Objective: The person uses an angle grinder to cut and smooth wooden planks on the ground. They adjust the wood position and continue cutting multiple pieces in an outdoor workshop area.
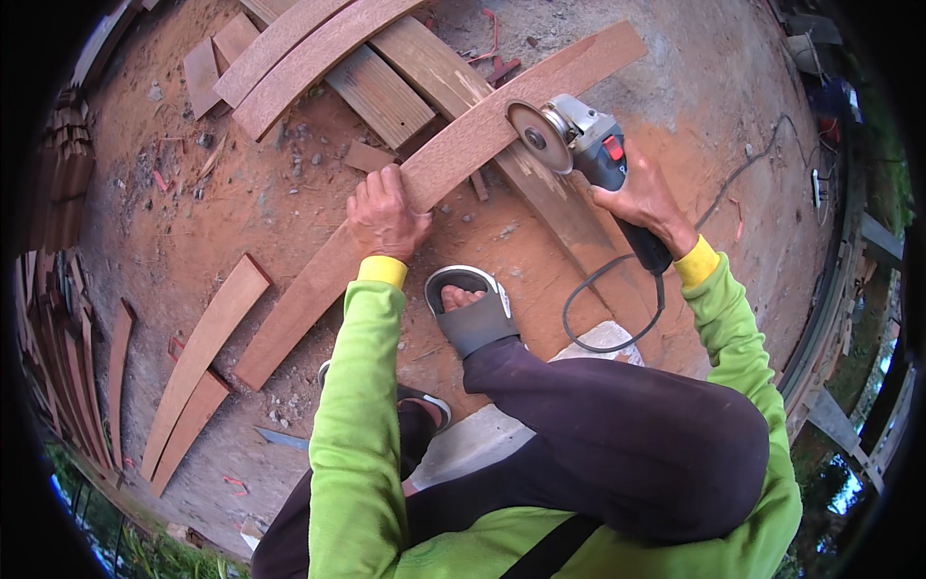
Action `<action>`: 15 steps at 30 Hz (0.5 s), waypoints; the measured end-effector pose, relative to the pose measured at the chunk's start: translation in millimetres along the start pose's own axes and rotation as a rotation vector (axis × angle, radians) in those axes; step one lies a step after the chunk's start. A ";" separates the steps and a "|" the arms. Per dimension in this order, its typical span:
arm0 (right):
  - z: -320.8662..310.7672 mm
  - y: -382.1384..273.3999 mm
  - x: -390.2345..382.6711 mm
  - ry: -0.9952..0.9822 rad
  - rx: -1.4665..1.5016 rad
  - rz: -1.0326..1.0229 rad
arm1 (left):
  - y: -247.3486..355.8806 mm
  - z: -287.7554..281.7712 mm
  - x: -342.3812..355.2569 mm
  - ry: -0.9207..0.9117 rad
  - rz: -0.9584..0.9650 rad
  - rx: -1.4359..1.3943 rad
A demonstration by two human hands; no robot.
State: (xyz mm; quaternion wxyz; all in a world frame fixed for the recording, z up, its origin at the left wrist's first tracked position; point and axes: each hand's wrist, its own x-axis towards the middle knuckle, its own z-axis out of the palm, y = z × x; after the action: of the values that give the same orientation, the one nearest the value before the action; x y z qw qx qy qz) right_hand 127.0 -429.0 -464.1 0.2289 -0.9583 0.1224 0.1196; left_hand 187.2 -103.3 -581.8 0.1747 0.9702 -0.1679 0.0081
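A long reddish-brown wooden plank (463,152) slants from the lower left up to the far right, crossing over thicker beams. My left hand (384,207) is closed around the plank near its middle. Gripped in my right hand (648,193) is an angle grinder (600,145) with a grey head, a dark body and a red switch. Its round disc (539,137) stands at the plank's near edge; I cannot tell whether it touches or spins. From the grinder's rear end a black cord (571,318) loops down near my sandal.
Thick beams (386,99) lie beneath the plank, with curved boards (318,53) across them at the far left. More cut boards (204,362) rest on the sandy ground at left. My sandaled foot (473,304) is just below the plank, beside a pale block (603,343).
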 end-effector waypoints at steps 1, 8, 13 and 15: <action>0.2 0.6 0.3 0.001 -0.003 -0.004 | -0.1 0.0 -0.2 0.003 0.000 -0.002; 0.5 1.4 1.0 0.010 0.020 -0.035 | 0.3 -1.6 0.5 -0.031 -0.015 -0.036; -1.4 -1.4 2.3 0.004 0.015 -0.035 | 1.1 -0.9 0.7 -0.023 -0.015 -0.034; -1.1 -2.7 2.3 0.011 0.027 -0.047 | 0.4 -0.5 0.5 -0.027 -0.015 -0.035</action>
State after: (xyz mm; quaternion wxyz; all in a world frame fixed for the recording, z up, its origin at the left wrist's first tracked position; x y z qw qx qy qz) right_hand 130.1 -427.6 -462.7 0.2440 -0.9583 0.1028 0.1072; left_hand 187.5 -103.6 -581.2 0.1893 0.9682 -0.1633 -0.0090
